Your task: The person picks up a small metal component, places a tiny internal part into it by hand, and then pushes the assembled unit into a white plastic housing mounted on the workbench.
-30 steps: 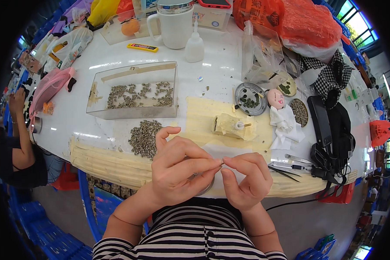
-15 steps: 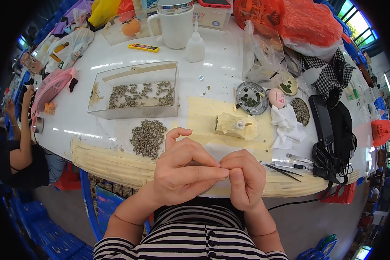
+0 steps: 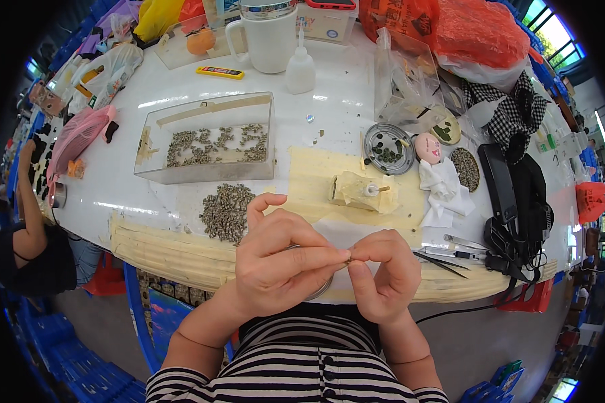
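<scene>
In front of my chest, my left hand and my right hand meet at the fingertips. Both pinch with thumb and forefinger at a tiny brownish piece, too small to name; fingers cover most of it. My left little finger sticks out. Beneath the hands the rim of a round dish shows in part. Just beyond my left hand lies a pile of small grey-brown pieces. More such pieces lie in a clear box behind it. A taped block with a peg stands beyond my right hand.
Right of the block are a glass dish with dark green bits, crumpled tissue, tweezers and a black bag. A white mug, a squeeze bottle and a yellow cutter stand or lie farther back. Another person sits at left.
My right hand has shifted slightly right and its thumb has dropped a little from the forefinger. The brownish piece now shows between the fingertips. The view has moved slightly.
</scene>
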The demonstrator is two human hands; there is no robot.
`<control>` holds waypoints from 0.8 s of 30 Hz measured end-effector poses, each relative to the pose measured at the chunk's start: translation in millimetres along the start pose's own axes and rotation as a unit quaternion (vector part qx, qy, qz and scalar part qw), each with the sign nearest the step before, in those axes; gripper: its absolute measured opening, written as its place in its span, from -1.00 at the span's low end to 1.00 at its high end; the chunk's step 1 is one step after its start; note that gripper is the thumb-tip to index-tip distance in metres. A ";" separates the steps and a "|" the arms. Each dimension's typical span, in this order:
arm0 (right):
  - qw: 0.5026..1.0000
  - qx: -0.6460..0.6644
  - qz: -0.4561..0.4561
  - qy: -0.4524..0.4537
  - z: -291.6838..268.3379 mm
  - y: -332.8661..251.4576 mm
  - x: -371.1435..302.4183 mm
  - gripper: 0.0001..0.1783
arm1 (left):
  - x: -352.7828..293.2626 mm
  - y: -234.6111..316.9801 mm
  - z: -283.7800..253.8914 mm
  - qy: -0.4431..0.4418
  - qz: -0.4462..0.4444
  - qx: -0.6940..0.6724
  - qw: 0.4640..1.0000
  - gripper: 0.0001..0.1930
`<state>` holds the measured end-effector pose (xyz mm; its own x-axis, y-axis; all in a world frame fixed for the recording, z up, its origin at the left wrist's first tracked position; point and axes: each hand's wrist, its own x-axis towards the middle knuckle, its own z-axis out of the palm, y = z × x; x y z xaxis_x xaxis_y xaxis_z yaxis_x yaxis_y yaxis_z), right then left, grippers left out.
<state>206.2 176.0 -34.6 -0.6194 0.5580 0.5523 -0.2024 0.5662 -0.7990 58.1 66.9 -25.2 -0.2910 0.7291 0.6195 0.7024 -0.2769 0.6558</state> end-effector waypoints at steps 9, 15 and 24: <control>0.989 -0.100 -0.106 0.023 4.6 0.1 0.7 -0.69 | 0.3 1.4 4.6 0.041 -0.003 0.060 0.997 -0.78; 0.988 -0.121 -0.094 0.036 5.0 0.2 0.2 -0.67 | -0.5 -0.6 4.1 0.049 -0.016 0.046 0.998 -0.77; 0.995 -0.088 -0.037 0.032 5.8 3.1 1.0 -0.78 | -0.5 1.5 6.1 0.040 0.025 0.085 0.995 -0.75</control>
<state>200.6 174.8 -37.9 -0.5567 0.5452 0.6268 -0.1059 0.7018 -0.7045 63.2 70.0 -27.1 -0.2987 0.6637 0.6858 0.8154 -0.1960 0.5448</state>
